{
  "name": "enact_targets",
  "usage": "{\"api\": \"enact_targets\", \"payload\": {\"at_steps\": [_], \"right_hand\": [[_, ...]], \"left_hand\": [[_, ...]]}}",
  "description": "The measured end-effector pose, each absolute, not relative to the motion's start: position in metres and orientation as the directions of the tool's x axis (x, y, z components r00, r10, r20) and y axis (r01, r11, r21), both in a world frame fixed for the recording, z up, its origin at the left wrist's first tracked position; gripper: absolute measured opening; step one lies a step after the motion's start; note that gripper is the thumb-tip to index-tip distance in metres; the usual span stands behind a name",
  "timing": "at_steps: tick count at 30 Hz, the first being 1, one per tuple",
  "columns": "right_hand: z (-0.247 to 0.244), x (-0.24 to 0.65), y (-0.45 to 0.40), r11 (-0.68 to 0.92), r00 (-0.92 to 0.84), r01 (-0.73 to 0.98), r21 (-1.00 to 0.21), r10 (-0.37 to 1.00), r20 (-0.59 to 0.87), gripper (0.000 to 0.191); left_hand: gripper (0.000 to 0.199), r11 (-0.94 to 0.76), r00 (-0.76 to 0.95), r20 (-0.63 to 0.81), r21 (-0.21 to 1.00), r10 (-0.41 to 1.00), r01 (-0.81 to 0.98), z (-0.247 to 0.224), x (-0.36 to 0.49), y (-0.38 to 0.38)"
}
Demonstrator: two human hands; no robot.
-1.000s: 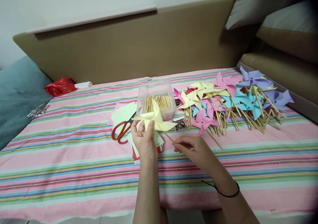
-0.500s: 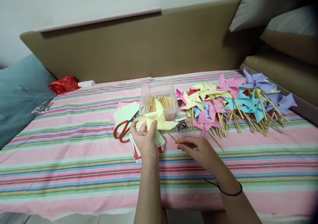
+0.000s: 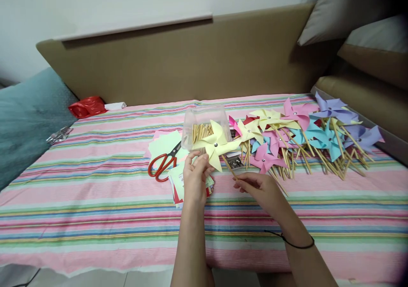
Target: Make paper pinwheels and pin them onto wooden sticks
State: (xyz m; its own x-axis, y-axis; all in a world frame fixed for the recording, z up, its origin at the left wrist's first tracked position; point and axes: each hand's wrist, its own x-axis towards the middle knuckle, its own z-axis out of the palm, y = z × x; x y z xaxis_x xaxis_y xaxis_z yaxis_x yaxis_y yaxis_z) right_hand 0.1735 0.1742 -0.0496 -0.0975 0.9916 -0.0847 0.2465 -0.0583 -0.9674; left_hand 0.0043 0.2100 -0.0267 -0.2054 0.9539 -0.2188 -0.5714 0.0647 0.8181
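A pale yellow paper pinwheel [image 3: 210, 139] with a silver centre pin faces me, over the front of the clear plastic box. My right hand [image 3: 258, 189] pinches the lower end of its wooden stick [image 3: 230, 169]. At the pinwheel's lower left is my left hand [image 3: 196, 174], loosely curled with fingers and thumb apart; whether it touches a blade is hard to tell. Beneath this hand lies a pile of coloured paper squares [image 3: 177, 181]. Red-handled scissors [image 3: 162, 166] rest just left, on pale green paper sheets [image 3: 164, 144].
Behind the pinwheel stands the clear box [image 3: 205, 113] holding wooden sticks [image 3: 201, 130]. A small container of metal pins [image 3: 236, 163] sits right of it. Many finished pinwheels [image 3: 328, 138] lie heaped at right. A red plastic bag [image 3: 87, 107] lies far left on the striped cloth [image 3: 95, 202].
The pinwheel has moved right and turned its front towards me. My left hand has let go of the paper and lowered slightly; my right hand still holds the stick.
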Motion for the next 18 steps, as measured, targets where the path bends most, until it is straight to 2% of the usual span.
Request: {"api": "enact_targets", "payload": {"at_steps": [3,9,13,18], "right_hand": [[-0.048,0.173,0.173,-0.067,-0.105,0.260,-0.963,0.990,-0.097,0.026],[-0.047,0.170,0.173,-0.092,-0.136,0.232,-0.968,0.983,-0.126,0.025],[-0.049,0.172,0.173,-0.101,-0.130,0.237,-0.966,0.982,-0.135,0.025],[-0.047,0.175,0.174,-0.103,-0.091,0.235,-0.967,0.988,-0.127,0.024]], "left_hand": [[0.045,0.142,-0.116,-0.248,0.815,0.962,-0.561,-0.024,0.008,0.208],[0.043,0.138,-0.119,-0.212,0.883,0.970,-0.448,-0.024,0.019,0.206],[0.039,0.085,-0.191,-0.157,0.936,0.969,-0.342,-0.024,0.019,0.206],[0.023,0.019,-0.306,-0.098,0.968,0.947,-0.252,-0.026,0.014,0.208]]}}
